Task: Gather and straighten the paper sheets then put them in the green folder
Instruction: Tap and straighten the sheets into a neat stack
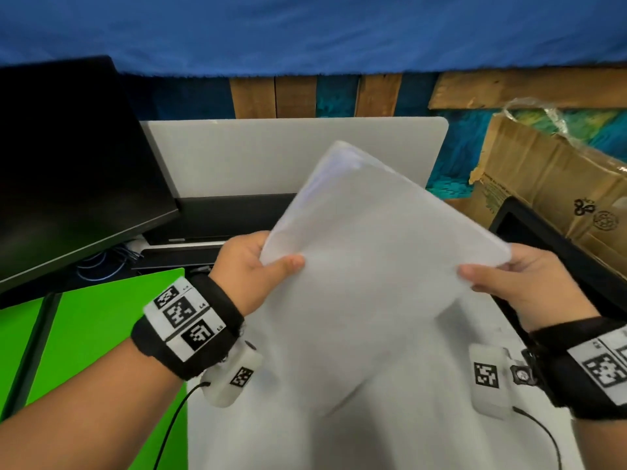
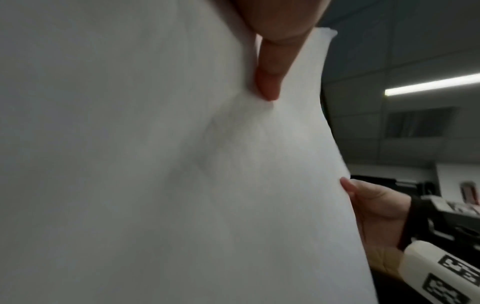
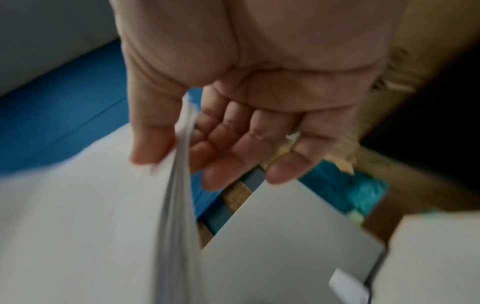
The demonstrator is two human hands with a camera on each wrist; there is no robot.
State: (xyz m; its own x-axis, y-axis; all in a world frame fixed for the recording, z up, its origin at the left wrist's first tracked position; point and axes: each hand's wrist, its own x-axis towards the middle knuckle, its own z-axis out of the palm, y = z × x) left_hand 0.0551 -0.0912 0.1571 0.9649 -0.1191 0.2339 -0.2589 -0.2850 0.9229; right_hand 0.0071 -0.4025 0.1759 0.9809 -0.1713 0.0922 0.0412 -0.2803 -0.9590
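Note:
A stack of white paper sheets (image 1: 369,266) is held up in the air over the white table, tilted like a diamond. My left hand (image 1: 261,262) pinches its left corner, thumb on top. My right hand (image 1: 492,276) pinches the right corner, thumb on the near face. In the left wrist view a finger presses into the paper stack (image 2: 182,164), and my right hand (image 2: 374,214) shows at its far edge. The right wrist view shows my right hand (image 3: 179,152) with the thumb before the paper stack's (image 3: 176,226) edge and fingers behind. The green folder (image 1: 91,334) lies flat at the left.
A black monitor (image 1: 68,164) stands at the left over the folder's far edge. A grey laptop (image 1: 271,154) sits behind the papers. A cardboard box (image 1: 549,184) and a black tray (image 1: 543,245) are at the right. The white table (image 1: 407,435) lies beneath.

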